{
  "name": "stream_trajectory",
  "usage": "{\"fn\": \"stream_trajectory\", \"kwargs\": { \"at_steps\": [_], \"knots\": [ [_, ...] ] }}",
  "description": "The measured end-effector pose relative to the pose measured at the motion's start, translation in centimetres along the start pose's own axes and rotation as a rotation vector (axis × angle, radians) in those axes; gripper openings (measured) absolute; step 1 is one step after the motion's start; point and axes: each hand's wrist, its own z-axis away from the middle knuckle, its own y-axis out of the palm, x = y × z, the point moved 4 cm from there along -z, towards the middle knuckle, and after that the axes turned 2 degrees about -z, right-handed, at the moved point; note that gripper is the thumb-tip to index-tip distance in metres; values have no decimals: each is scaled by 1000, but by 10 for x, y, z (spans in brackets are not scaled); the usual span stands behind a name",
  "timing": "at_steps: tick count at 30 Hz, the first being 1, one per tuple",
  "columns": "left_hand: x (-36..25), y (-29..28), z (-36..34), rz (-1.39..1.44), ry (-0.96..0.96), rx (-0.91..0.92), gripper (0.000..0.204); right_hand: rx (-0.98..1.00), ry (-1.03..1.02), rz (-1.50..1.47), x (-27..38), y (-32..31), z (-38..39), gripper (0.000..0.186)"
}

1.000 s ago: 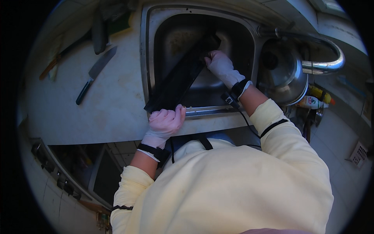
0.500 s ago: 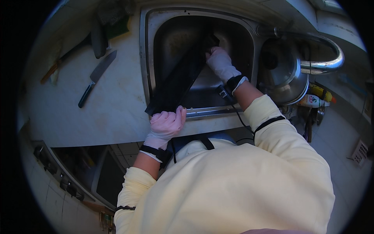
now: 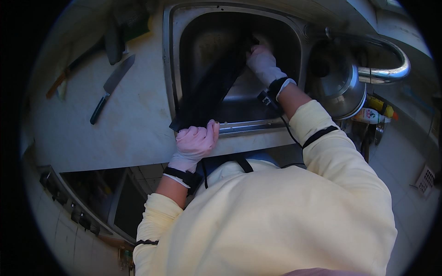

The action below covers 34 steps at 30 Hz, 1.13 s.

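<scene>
A long, flat black piece [image 3: 209, 85], whose kind I cannot make out, lies slantwise over the steel sink [image 3: 281, 23]. My left hand [image 3: 197, 140], in a thin pale glove, is closed on its near end at the sink's front rim. Farther in, my right hand [image 3: 264, 63], gloved too, has its fingers curled at the piece's far right edge. Those fingertips are partly hidden in the dark basin. Black straps circle both wrists, and a small black device [image 3: 269, 101] with a cable sits by the right one.
Left of the sink, a kitchen knife [image 3: 113, 87] lies on the pale counter [image 3: 142, 124]. Dark utensils [image 3: 115, 43] are behind it. To the right stand a lidded metal pot [image 3: 338, 87], a curved steel pipe [image 3: 396, 69] and bottles [image 3: 368, 115]. An opening [image 3: 92, 186] shows below the counter.
My right hand has shifted slightly toward the far right along the black piece. My left hand keeps its hold on the near end. The whole view has moved a little.
</scene>
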Motion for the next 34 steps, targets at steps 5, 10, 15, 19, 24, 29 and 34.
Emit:
{"fn": "stream_trajectory", "kwargs": {
  "at_steps": [5,10,15,19,24,29,34],
  "knots": [
    [1,1,-3,-52,25,-94,11,146,-72,30,5,17,21,29],
    [0,4,4,-15,9,-8,20,-23,-82,-45,10,7,2,28],
    [0,3,-1,-17,-27,0,15,-142,-75,14,9,15,-16,32],
    [-1,3,-5,-53,-25,-73,10,-407,-336,-89,16,40,20,34],
    [-1,3,-7,-56,-42,-54,10,-299,-161,-132,20,28,-26,44],
    [-4,5,-3,-50,-43,-65,10,3,70,-298,17,17,-34,47],
    [-3,6,-4,-67,-50,-51,12,49,-107,-72,29,37,-20,58]
  ]
}}
